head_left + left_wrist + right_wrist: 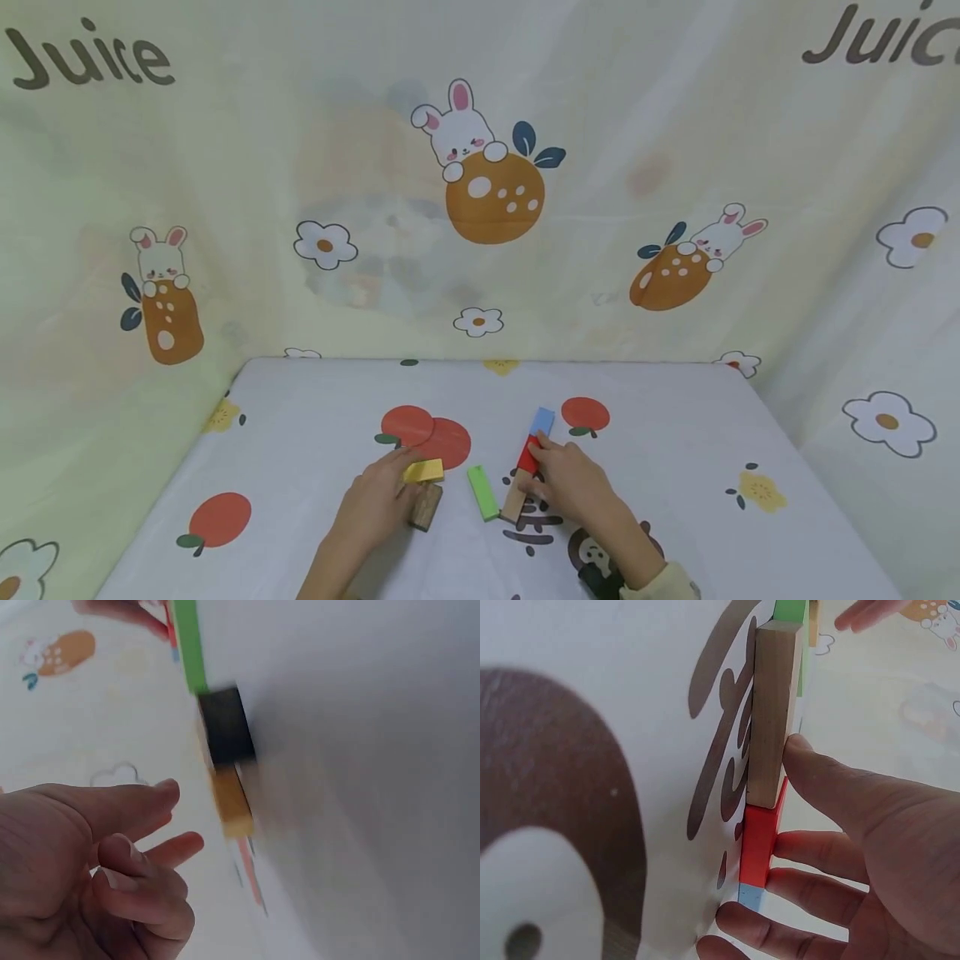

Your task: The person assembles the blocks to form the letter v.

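In the head view a plain wooden block (514,500), a red block (528,455) and a blue block (542,422) lie end to end in a slanting row. My right hand (573,483) rests along this row, thumb at the wooden block and extended fingers against the red one. Beside the row lies a green block (482,493). My left hand (375,504) is close to a yellow block (424,472) and a dark brown block (426,508). The left wrist view shows its fingers loosely bent and apart from both blocks, with nothing held.
A white cloth printed with red fruit (220,519) and yellow flowers (761,492) covers the table. Behind it hangs a pale curtain (570,283) with rabbit prints. A dark object (596,581) sits at the right wrist, by the sleeve (663,583).
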The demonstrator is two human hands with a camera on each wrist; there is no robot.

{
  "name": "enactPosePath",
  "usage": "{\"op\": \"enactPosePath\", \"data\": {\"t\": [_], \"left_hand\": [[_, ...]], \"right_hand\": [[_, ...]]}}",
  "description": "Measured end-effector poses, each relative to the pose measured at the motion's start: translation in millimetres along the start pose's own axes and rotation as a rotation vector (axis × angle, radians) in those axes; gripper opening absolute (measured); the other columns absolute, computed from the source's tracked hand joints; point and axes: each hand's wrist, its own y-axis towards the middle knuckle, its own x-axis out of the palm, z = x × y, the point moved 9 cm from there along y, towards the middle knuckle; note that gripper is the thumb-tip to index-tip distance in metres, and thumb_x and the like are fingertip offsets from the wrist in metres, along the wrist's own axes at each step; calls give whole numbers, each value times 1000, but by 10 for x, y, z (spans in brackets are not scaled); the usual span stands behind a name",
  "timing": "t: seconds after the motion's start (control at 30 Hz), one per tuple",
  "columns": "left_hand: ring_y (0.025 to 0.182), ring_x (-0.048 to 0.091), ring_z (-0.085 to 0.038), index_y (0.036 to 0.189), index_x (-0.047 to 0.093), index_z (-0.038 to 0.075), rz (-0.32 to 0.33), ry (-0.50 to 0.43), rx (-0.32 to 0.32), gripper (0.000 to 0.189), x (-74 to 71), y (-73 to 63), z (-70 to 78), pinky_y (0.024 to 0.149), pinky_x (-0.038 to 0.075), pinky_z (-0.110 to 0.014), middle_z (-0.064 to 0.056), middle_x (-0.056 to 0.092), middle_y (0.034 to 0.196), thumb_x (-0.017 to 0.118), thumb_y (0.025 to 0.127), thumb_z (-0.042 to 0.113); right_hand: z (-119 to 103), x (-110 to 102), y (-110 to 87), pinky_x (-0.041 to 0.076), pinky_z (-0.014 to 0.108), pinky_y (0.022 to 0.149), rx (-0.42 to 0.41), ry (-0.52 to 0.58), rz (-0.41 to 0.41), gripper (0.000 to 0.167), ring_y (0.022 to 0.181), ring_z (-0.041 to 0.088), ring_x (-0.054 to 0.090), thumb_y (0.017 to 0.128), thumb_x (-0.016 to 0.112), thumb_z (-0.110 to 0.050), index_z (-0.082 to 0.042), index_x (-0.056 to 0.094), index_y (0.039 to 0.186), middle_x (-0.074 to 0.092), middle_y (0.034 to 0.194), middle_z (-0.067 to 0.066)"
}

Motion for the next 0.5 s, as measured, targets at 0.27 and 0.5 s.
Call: {"op": "enactPosePath", "data": {"t": [0.27, 0.5], "left_hand": [[128, 68, -39, 138, 70, 8, -50, -48, -95, 51, -21, 125, -282, 104, 57, -58, -13, 70, 143, 84, 89, 12], [68, 60, -15, 138, 70, 13, -133, -224, -159, 53, 74, 151, -431, 58, 54, -29, -11, 73, 129, 85, 88, 7]], "right_hand": [[4, -7, -8, 65, 40, 81, 1, -11, 6, 71, 113, 38, 70, 87, 84, -48, -7, 67, 143, 60, 155, 16], [4, 38, 16, 63, 34, 74, 24, -15, -5, 70, 111, 34, 69, 87, 84, -48, -9, 67, 143, 59, 157, 15]]}}
